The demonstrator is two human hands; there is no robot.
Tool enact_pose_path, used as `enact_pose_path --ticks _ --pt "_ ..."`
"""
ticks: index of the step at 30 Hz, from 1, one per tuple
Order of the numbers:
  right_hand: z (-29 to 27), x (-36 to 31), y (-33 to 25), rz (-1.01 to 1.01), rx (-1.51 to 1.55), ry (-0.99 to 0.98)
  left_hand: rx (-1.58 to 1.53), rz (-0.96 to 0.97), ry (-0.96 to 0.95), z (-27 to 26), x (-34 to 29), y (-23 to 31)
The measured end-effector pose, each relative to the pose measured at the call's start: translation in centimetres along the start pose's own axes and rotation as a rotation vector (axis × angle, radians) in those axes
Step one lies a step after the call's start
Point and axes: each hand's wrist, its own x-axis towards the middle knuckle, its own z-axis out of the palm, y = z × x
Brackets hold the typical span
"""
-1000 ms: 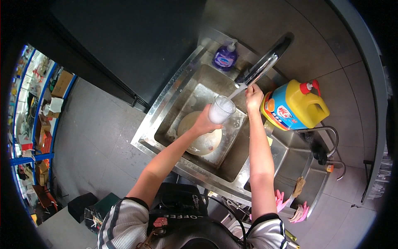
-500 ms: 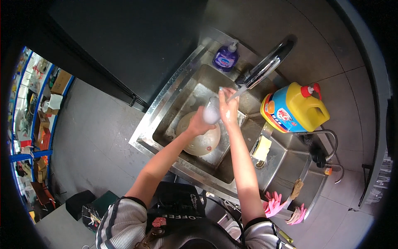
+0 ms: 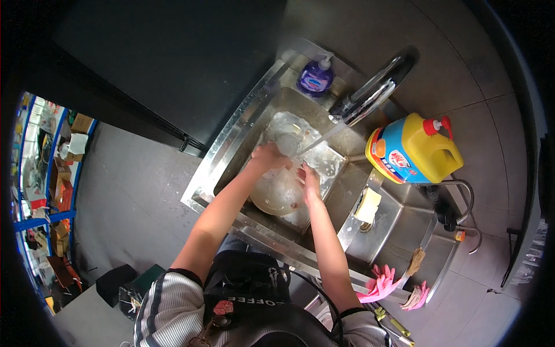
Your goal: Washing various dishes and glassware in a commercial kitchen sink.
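Observation:
My left hand [image 3: 268, 158] is wrapped round a clear glass [image 3: 287, 143] inside the left basin of the sink. A stream of water [image 3: 322, 139] from the chrome faucet [image 3: 370, 91] falls beside the glass. Below the glass sits a round, pale bowl [image 3: 277, 199], wet and partly covered by my hands. My right hand [image 3: 310, 180] hovers by the bowl's right side, its fingers loosely curved and apart, with nothing seen in them. Splashing water and foam [image 3: 328, 165] spread over the basin floor.
A purple pump soap bottle [image 3: 315, 78] stands at the back rim. To the right are a large yellow detergent jug [image 3: 413, 149] and a yellow sponge [image 3: 368, 206] on the divider. Pink rubber gloves [image 3: 381, 282] hang over the front edge near a brown scrubber [image 3: 415, 261].
The glass in my left hand has gone down and left, away from the faucet. My right hand has left it and dropped toward the bowl. Water now splashes more widely over the basin floor.

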Motion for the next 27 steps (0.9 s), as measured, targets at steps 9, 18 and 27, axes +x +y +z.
enact_pose_path --ticks 9,18,27 --pt "0.5 1.8 -4.5 0.11 0.546 -0.292 0.194 0.358 0.102 2.5 -1.1 5.2" --pt "-1.4 3.4 -6.3 -0.092 0.896 0.149 -0.336 0.481 0.679 5.2 1.9 7.9" --pt "-1.3 3.6 -4.3 0.071 1.085 -0.021 -0.772 0.634 0.433 5.7 3.4 7.2"
